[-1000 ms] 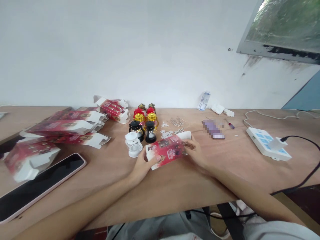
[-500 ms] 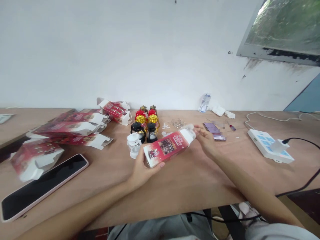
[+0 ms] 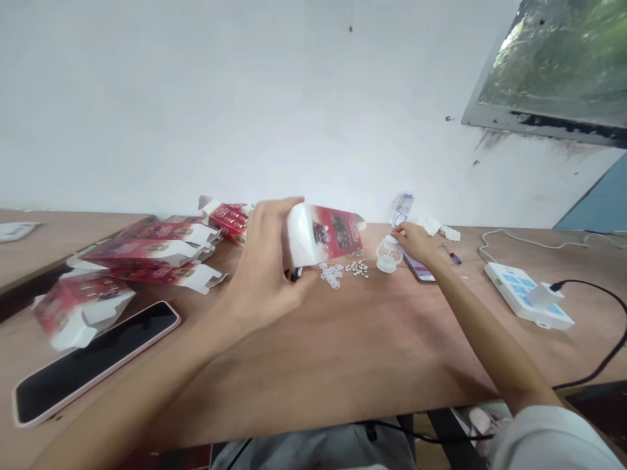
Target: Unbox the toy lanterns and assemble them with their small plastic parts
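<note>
While the left hand (image 3: 259, 261) clamps a red carton (image 3: 323, 238) mid-frame, right hand (image 3: 416, 241) fingertips pinch a clear lantern (image 3: 388, 254).

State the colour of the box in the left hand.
Red with white ends, in the head view.

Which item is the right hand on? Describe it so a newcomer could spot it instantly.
Start at the white power strip on the right of the wooden table and look left, past the phone lying flat. The right hand touches a small clear lantern standing upright. It is see-through and whitish, unlike the red printed box held up by the left hand.
</note>
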`<state>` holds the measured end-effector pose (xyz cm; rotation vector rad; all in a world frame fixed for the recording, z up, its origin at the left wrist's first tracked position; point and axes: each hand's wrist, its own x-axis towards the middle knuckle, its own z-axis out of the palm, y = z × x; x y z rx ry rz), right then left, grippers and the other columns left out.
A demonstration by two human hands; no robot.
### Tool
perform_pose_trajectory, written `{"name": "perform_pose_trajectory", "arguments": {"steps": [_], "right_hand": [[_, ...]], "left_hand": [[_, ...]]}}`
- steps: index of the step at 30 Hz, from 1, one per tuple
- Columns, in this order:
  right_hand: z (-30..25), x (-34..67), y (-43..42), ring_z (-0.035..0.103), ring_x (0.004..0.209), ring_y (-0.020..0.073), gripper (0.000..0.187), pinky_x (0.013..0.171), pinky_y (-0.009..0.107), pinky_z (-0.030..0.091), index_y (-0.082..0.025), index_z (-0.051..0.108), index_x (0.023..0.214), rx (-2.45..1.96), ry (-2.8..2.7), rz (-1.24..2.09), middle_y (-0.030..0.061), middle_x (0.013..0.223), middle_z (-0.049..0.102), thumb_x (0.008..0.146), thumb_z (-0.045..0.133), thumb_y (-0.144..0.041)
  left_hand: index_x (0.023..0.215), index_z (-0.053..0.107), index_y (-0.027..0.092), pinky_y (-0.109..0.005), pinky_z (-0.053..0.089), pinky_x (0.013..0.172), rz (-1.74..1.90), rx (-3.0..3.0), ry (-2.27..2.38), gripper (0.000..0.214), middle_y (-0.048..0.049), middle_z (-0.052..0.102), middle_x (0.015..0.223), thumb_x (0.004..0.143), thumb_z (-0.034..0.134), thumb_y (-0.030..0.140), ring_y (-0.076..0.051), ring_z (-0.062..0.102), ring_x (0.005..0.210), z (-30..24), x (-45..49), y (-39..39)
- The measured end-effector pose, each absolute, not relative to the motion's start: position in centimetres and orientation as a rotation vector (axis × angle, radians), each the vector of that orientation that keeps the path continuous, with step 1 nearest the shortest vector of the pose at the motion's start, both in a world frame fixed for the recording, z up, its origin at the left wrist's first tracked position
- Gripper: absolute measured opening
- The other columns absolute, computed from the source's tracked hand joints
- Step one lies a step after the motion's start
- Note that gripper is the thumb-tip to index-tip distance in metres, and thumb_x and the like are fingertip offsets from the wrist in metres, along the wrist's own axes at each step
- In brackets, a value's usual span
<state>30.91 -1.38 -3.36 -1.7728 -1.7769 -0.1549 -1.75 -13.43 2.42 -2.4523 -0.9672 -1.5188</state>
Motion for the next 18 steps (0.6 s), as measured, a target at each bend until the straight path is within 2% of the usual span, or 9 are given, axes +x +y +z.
{"name": "perform_pose_trajectory", "arguments": {"steps": [3, 6, 9, 11, 15, 18], "right_hand": [[-3.2, 30.8, -1.2, 0.062, 0.076, 0.0210, 0.012, 0.069, 0.031, 0.044, -0.016, 0.064, 0.071, -1.851, -1.835, -0.148, 0.0095, 0.078, 0.069, 0.077, 0.054, -0.016], [-2.2, 30.5, -1.6, 0.062, 0.074, 0.0235, 0.010, 0.068, 0.035, 0.044, -0.016, 0.065, 0.070, -1.847, -1.840, -0.183, 0.0112, 0.078, 0.069, 0.075, 0.058, -0.019], [0.1, 28.4, -3.5, 0.062, 0.072, 0.0208, 0.015, 0.069, 0.037, 0.046, -0.017, 0.067, 0.078, -1.594, -1.712, -0.267, 0.0090, 0.085, 0.068, 0.079, 0.056, -0.028], [2.2, 25.8, -5.8, 0.060, 0.067, 0.0157, 0.023, 0.066, 0.033, 0.048, -0.019, 0.065, 0.078, -1.298, -1.629, -0.228, 0.0041, 0.079, 0.067, 0.083, 0.052, -0.036], [5.0, 19.9, -11.0, 0.060, 0.077, 0.0145, 0.032, 0.071, 0.031, 0.049, -0.020, 0.064, 0.082, -0.960, -1.632, -0.197, 0.0021, 0.082, 0.063, 0.088, 0.043, -0.044], [5.0, 16.9, -13.1, 0.059, 0.087, 0.0181, 0.031, 0.076, 0.034, 0.049, -0.020, 0.062, 0.089, -0.954, -1.716, -0.156, 0.0034, 0.090, 0.060, 0.085, 0.048, -0.048]], "left_hand": [[0.126, 0.037, 0.017, -0.043, 0.040, 0.093, -1.415, -2.383, -0.974, 0.061, -0.0126, 0.048, 0.118, 0.072, 0.064, 0.027, -0.027, 0.045, 0.109, 4.3, -1.9, -13.5], [0.129, 0.034, 0.015, -0.041, 0.041, 0.090, -1.496, -2.306, -0.938, 0.071, -0.0131, 0.050, 0.120, 0.070, 0.069, 0.033, -0.027, 0.048, 0.106, 4.6, -1.7, -12.9], [0.129, 0.036, 0.015, -0.042, 0.040, 0.089, -1.506, -2.285, -0.890, 0.072, -0.0123, 0.053, 0.118, 0.069, 0.070, 0.035, -0.028, 0.048, 0.106, 3.9, -1.4, -11.7], [0.128, 0.038, 0.016, -0.042, 0.038, 0.090, -1.471, -2.252, -0.877, 0.070, -0.0121, 0.055, 0.117, 0.069, 0.070, 0.034, -0.029, 0.048, 0.106, 3.3, -1.1, -10.7], [0.123, 0.043, 0.017, -0.044, 0.035, 0.091, -1.410, -2.123, -0.876, 0.062, -0.0121, 0.056, 0.117, 0.069, 0.069, 0.031, -0.031, 0.049, 0.108, 2.2, -1.0, -9.0], [0.121, 0.045, 0.018, -0.044, 0.035, 0.092, -1.384, -2.029, -0.792, 0.053, -0.0116, 0.056, 0.117, 0.073, 0.065, 0.031, -0.030, 0.051, 0.110, 1.6, -1.3, -8.1]]}}
